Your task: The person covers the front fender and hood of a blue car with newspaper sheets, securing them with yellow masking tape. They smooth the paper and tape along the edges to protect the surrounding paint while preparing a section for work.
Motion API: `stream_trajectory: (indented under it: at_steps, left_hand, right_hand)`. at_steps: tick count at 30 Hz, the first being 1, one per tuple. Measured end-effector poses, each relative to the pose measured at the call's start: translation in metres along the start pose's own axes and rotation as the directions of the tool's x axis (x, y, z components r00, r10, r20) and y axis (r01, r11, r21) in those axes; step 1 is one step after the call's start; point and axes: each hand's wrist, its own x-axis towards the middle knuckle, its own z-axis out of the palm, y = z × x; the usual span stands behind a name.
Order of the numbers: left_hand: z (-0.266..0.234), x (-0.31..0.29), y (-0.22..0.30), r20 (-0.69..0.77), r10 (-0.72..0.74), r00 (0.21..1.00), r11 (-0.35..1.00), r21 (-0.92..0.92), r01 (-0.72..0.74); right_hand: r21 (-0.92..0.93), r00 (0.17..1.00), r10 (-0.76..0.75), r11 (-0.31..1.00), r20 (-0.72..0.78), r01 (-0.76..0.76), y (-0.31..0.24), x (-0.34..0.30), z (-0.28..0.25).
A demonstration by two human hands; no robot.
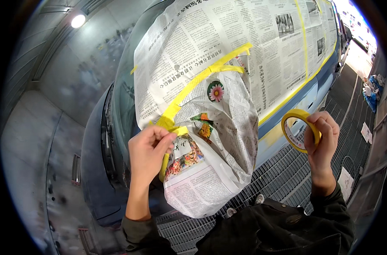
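Note:
My left hand (147, 148) pinches a short piece of yellow masking tape (180, 131) between thumb and fingertips, at the edge of a newspaper-wrapped bulge (214, 170). This crumpled wrapping juts out from the side of a vehicle; what lies under it is hidden. My right hand (324, 140) holds a roll of yellow masking tape (289, 134) off to the right, apart from the paper, with its fingers hooked through the ring. Above the bulge, flat newspaper sheets (193, 46) cover the vehicle's windows. A yellow tape band (197, 80) runs along the seam between the two.
The dark blue hood (95, 170) and windshield (131, 72) lie left of the wrapping. On the right, bare blue bodywork (304, 95) shows beneath the papered windows. Underfoot is metal floor grating (282, 178). Loose paper (345, 182) and a blue-and-white heap (372, 91) lie along the right wall.

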Motion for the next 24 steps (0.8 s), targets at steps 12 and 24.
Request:
stream_trajectory:
  at_steps: [12,24]
  left_hand:
    - [0.034,0.017,-0.019,-0.260,0.318,0.912,0.877,0.447,-0.178]
    - [0.003,0.019,-0.016,-0.253,0.285,0.925,0.807,0.584,-0.089]
  right_hand:
    - [-0.075,0.991,-0.134,0.988,0.007,0.134,0.025,0.003,-0.016]
    - [-0.103,0.987,-0.161,0.981,0.019,0.162,0.026,0.003,-0.028]
